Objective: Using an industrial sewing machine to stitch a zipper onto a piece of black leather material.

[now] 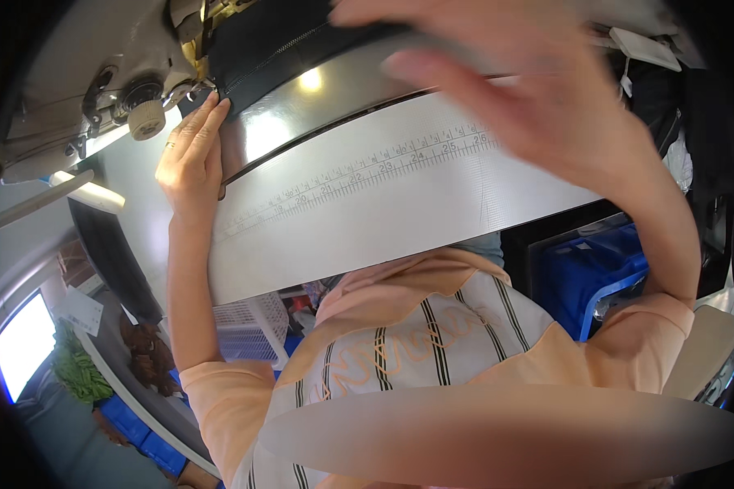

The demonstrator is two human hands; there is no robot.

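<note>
Left hand [189, 163]: up it reaches from a straight forearm, fingers close together, tips down on the cloth [257, 45] just beside the machine's [73, 49] metal parts; pressing or pinching, I can't tell!
Right hand [522, 81]: high over the table [342, 244], elbow bent, all blur, thumb spread wide of the fingers; fingertips near the cloth's far end, contact impossible to call.
Ruler [367, 171]: rows of printed numbers and ticks curve across the pale tabletop.
Shirt [432, 326]: orange outlined lettering over dark stripes.
Cloth: at the top, beside the machine, black and smooth, one fine toothed line slanting across it.
</note>
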